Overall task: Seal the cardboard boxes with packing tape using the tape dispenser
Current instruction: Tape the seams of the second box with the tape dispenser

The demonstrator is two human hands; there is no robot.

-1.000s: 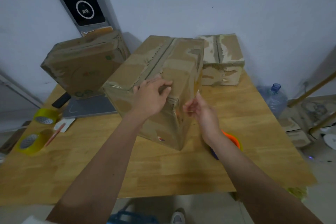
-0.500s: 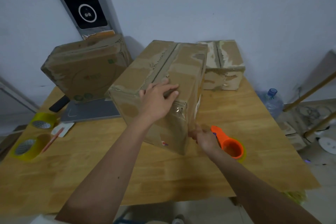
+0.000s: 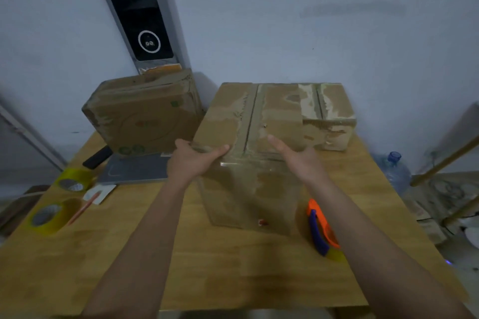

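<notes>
A tall cardboard box (image 3: 248, 184) stands in the middle of the wooden table (image 3: 233, 267), with a taped seam along its top. My left hand (image 3: 191, 163) grips the box's near left top corner. On the near right top edge rests my right hand (image 3: 298, 158), fingers stretched over the top. The orange and blue tape dispenser (image 3: 320, 228) lies on the table just right of the box, under my right forearm, with no hand on it. A second box (image 3: 145, 116) leans at the back left, and a third, smaller box (image 3: 329, 116) sits at the back right.
Two yellow tape rolls (image 3: 49, 215) (image 3: 74, 180) lie at the table's left edge beside a pencil (image 3: 84, 207) and a paper slip. A grey flat slab (image 3: 134, 169) lies under the left box. A water bottle (image 3: 395, 171) stands on the floor at right.
My right hand let go of the tape dispenser, which now lies on the table, and moved up onto the box's top. The box has turned square to me, and my left hand shifted to its left corner.
</notes>
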